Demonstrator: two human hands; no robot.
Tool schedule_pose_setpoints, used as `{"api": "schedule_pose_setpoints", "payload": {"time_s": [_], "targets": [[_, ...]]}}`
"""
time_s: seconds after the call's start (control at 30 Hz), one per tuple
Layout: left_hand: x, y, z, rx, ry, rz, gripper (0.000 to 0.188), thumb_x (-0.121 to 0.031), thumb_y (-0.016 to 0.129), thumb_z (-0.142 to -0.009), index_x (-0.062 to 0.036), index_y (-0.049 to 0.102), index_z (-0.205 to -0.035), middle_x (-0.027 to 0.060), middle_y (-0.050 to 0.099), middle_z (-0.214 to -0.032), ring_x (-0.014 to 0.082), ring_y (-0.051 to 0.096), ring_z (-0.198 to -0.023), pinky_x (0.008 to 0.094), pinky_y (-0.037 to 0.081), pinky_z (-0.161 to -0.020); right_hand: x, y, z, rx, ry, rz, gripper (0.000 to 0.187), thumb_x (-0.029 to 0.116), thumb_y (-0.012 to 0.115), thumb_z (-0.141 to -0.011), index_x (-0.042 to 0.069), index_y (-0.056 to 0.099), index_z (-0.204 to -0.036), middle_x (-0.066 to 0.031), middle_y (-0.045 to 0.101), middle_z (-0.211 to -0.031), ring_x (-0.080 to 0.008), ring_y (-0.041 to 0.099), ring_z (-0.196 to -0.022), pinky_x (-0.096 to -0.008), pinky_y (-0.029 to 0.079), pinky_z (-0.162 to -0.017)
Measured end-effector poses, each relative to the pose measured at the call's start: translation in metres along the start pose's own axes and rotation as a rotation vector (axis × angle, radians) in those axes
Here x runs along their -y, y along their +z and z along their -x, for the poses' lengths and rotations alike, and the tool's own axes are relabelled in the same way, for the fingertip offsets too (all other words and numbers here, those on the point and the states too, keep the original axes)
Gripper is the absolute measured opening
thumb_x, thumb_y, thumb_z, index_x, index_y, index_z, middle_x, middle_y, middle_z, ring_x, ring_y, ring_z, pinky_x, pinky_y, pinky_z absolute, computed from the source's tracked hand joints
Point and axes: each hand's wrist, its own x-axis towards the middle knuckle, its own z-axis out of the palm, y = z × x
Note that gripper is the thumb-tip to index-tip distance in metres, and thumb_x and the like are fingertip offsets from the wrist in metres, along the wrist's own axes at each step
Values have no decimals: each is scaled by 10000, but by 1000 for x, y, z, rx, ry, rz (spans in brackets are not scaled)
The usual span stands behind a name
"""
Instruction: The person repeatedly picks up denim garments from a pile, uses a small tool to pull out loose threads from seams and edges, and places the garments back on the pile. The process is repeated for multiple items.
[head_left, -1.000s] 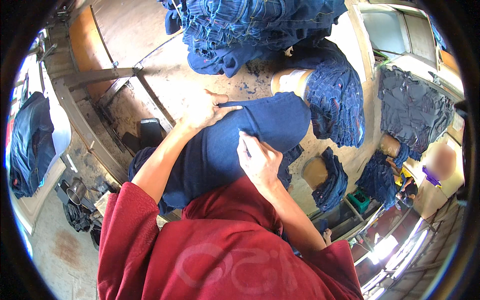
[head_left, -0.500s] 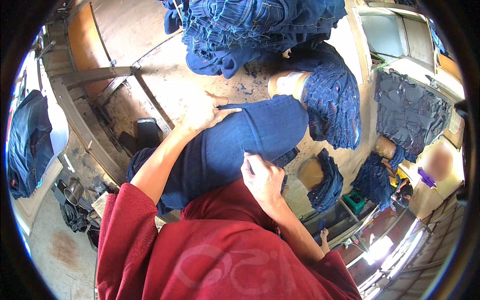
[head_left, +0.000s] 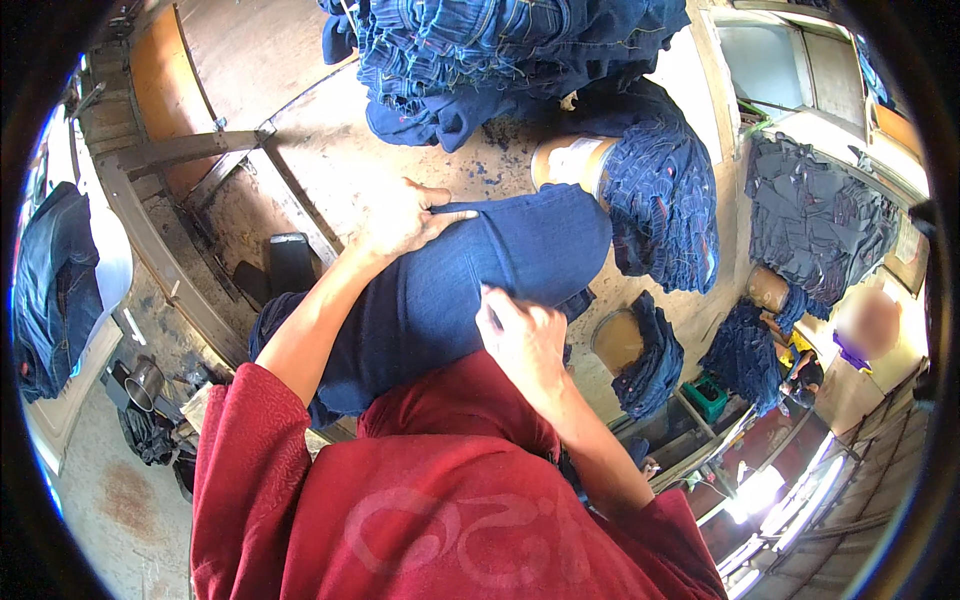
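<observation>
Dark blue denim jeans (head_left: 430, 290) lie before me, one leg stretched smooth over a long shape with a rounded far-right end. My left hand (head_left: 405, 222) rests on the far edge of this leg, its thumb and a finger stretched out and apart. Over the near side of the denim is my right hand (head_left: 525, 338), its fingers curled closed and slightly blurred. Whatever it may hold is hidden; a small dark patch shows between the fingers.
A tall pile of jeans (head_left: 500, 60) stands beyond my hands. More jeans (head_left: 660, 190) drape over a tan cylinder at right, with dark garments (head_left: 820, 215) farther off. A wooden frame (head_left: 180, 155) is at left, above a metal cup (head_left: 145, 382). Another person (head_left: 800, 375) sits far right.
My right hand has shifted slightly down and left over the denim. My left hand keeps its place on the leg. The far-right person's head has moved slightly.
</observation>
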Motion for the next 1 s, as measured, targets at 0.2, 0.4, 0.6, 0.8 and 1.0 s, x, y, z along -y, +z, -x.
{"api": "schedule_pose_setpoints", "payload": {"time_s": [0.2, 0.4, 0.6, 0.8, 1.0], "targets": [[0, -2, 3, 8, 13, -104, 512, -500, 902, -894, -146, 623, -651, 105, 519, -468, 290, 557, -427, 436, 490, -489, -4, 15, -12, -170, -2, -176, 72, 59, 811, -929, 67, 740, -932, -85, 729, -723, -219, 719, -563, -354, 558, -524], [-7, -4, 0, 38, -26, -16, 550, -420, 900, -918, -103, 552, -634, 95, 449, -481, 233, 516, -448, 487, 549, -644, -6, 10, -16, -69, -38, -30, 71, 70, 807, -933, 87, 738, -932, -70, 666, -613, -216, 702, -529, -353, 556, -515], [-19, -10, -2, 91, -138, 68, 639, -222, 905, -930, -20, 403, -591, 55, 336, -536, 93, 406, -481, 525, 700, -886, -6, 7, -12, -115, 5, -168, 127, 75, 802, -939, 106, 694, -881, -65, 668, -606, -221, 696, -513, -362, 551, -501], [-10, -6, 1, 30, 18, -141, 701, -398, 866, -972, -68, 385, -582, 5, 305, -554, 121, 374, -451, 459, 671, -717, -4, 16, -15, -115, -2, -38, 129, 81, 807, -940, 107, 687, -902, -67, 690, -633, -237, 708, -526, -376, 550, -495], [-11, -5, -2, 65, -94, -59, 657, -479, 900, -907, -48, 501, -611, 74, 456, -538, 214, 477, -444, 420, 571, -610, -2, 1, -6, 1, 107, -61, 63, 108, 778, -997, 93, 729, -1034, -65, 691, -646, -179, 706, -542, -344, 546, -512]]}}
